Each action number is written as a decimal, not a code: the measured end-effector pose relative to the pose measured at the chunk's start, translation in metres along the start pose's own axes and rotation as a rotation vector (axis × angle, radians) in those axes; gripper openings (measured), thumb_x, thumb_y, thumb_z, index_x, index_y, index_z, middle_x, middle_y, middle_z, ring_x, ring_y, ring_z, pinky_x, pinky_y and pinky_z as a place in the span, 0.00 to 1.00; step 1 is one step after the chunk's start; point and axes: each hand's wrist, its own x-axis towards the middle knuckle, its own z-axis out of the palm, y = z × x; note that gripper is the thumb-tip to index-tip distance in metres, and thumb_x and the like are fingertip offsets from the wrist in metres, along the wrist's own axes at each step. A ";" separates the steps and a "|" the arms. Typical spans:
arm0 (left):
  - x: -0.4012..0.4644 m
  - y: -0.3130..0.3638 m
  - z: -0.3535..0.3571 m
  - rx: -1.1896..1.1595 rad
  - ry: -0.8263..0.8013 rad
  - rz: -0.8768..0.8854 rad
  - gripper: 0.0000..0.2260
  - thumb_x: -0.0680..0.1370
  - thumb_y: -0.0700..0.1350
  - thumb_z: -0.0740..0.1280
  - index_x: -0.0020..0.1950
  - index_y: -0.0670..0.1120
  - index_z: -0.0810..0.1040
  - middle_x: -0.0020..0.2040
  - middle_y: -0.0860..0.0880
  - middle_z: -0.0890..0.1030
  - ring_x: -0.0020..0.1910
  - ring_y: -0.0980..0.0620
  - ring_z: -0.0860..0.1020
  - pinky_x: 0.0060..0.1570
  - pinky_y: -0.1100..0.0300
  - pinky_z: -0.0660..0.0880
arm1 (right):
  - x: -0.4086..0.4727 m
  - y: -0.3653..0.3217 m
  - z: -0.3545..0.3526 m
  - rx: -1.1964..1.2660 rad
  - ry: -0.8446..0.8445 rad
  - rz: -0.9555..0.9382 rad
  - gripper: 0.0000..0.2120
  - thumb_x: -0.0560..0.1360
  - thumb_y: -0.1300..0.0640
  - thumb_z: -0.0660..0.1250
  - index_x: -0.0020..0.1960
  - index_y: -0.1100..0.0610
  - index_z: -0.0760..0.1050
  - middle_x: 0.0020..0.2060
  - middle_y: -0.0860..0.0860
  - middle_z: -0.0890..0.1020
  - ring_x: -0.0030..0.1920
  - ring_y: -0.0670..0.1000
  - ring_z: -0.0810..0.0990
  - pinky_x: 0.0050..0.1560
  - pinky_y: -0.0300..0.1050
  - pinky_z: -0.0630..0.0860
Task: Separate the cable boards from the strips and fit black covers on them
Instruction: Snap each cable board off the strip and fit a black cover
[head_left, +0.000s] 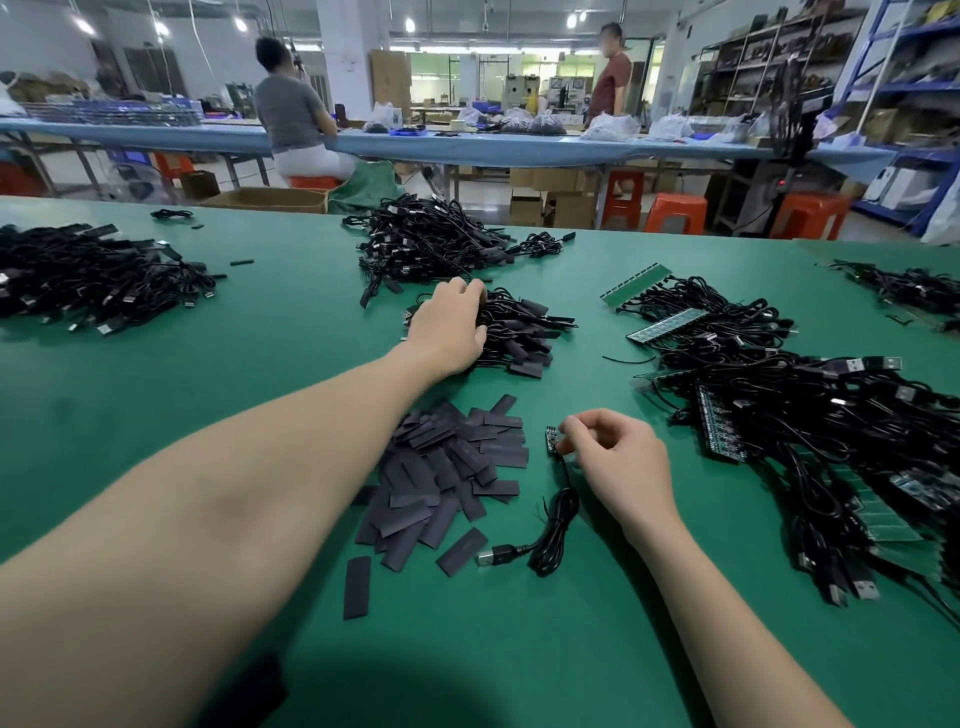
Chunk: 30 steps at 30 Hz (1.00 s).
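Right hand (615, 457), fingers curled, pinching bare board (550, 441) beside loose covers (447, 467), its cable (556, 525) trailing; left hand (452, 327) spread on finished pile (514, 332), grip unclear; risk: trailing cable snags, tugging board loose.

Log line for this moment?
left hand: on covered cables | right hand: pinches bare board | covers: between hands

I count five heaps of cables (431, 244) on my counter (291, 332), and one loose cable (556, 525) near me. Black covers (447, 467) lie in one pile, too many to count. Three orange stools (675, 213) stand beyond, and two people (291, 109).
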 end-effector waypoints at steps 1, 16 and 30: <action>-0.005 0.003 0.001 -0.012 0.016 0.013 0.16 0.80 0.45 0.66 0.66 0.43 0.70 0.62 0.43 0.73 0.62 0.42 0.71 0.57 0.46 0.74 | 0.000 -0.001 0.000 -0.004 -0.001 0.000 0.11 0.75 0.50 0.67 0.36 0.49 0.83 0.32 0.44 0.84 0.27 0.41 0.73 0.35 0.41 0.69; -0.109 0.065 0.009 -0.632 0.063 -0.057 0.02 0.77 0.47 0.69 0.48 0.51 0.80 0.45 0.56 0.81 0.35 0.58 0.75 0.43 0.63 0.74 | -0.004 -0.011 -0.007 -0.226 0.029 -0.054 0.08 0.71 0.49 0.74 0.36 0.50 0.80 0.30 0.43 0.81 0.38 0.46 0.81 0.38 0.29 0.69; -0.134 0.057 0.002 -1.059 -0.014 -0.293 0.05 0.79 0.48 0.70 0.53 0.48 0.80 0.43 0.50 0.85 0.38 0.60 0.81 0.44 0.66 0.78 | -0.009 -0.044 -0.024 0.263 -0.149 0.068 0.04 0.71 0.60 0.76 0.45 0.53 0.84 0.29 0.44 0.82 0.31 0.45 0.78 0.37 0.39 0.74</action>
